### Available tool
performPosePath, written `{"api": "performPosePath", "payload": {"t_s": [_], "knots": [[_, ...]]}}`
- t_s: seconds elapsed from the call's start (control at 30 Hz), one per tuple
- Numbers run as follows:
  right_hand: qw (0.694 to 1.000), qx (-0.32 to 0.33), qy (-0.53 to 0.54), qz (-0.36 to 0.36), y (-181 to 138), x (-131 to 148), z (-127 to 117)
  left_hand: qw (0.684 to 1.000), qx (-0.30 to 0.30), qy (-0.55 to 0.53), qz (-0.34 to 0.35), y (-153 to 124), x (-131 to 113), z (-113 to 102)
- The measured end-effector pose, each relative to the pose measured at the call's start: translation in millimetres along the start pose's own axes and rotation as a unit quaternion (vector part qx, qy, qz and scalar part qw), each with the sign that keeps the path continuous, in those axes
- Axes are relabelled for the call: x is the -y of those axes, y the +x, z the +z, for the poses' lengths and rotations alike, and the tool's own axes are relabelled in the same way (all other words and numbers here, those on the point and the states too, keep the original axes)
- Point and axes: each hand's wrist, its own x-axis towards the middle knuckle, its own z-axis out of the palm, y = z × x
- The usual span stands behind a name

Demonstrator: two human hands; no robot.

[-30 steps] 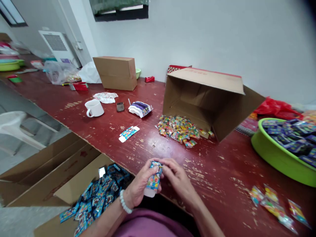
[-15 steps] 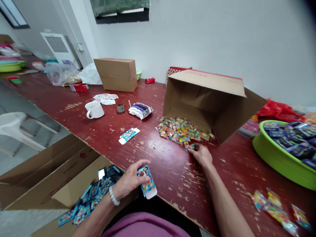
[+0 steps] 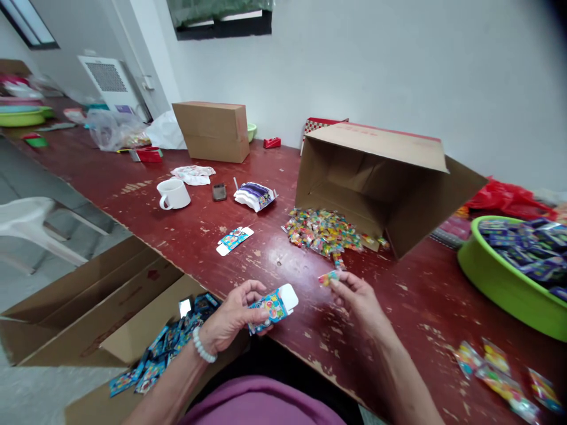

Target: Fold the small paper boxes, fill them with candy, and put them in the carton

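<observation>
A small blue printed carton (image 3: 271, 308) is gripped by my left hand (image 3: 237, 313), its white end flap open and facing right. My right hand (image 3: 358, 298) pinches a small clear packet of colourful candy (image 3: 328, 278) between thumb and fingers, a short way right of the carton. Behind it a pile of similar candy packets (image 3: 321, 230) spills from a cardboard box (image 3: 354, 177) lying on its side. One flattened blue carton (image 3: 234, 239) lies on the red table (image 3: 283, 260) beyond my left hand.
Below the table's edge at left, an open cardboard box (image 3: 133, 307) holds filled blue cartons (image 3: 168, 348). On the right stand a green basin (image 3: 487, 277) of dark purple packs and several loose candy packets (image 3: 505, 378). A white mug (image 3: 175, 195), a phone (image 3: 218, 192) and a closed box (image 3: 215, 133) sit farther back.
My right hand has drawn back from the pile, lifting a candy packet toward the carton. My left hand has turned the carton so its open flap points up and right.
</observation>
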Motion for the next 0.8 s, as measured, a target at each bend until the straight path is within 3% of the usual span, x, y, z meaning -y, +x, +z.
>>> {"api": "performPosePath", "payload": {"t_s": [0.17,0.37,0.6,0.7,0.8], "knots": [[0.994,0.092,0.061,-0.024,-38.7,16.5,37.0,0.998,0.054,0.001,-0.015,-3.3,0.4,15.4],[0.984,0.170,-0.023,-0.038,-44.7,27.6,37.5,0.987,0.141,0.012,-0.071,-7.8,11.5,25.9],[0.991,0.132,0.007,-0.003,-44.9,26.3,36.2,0.984,0.168,0.011,-0.053,-10.3,4.6,33.5],[0.995,0.097,0.012,-0.024,-43.8,25.1,36.0,0.986,0.154,0.029,-0.048,-12.4,-0.2,34.5],[0.993,0.105,-0.034,-0.049,-42.3,26.8,32.3,0.987,0.141,0.063,-0.047,-12.6,0.1,35.3]]}}
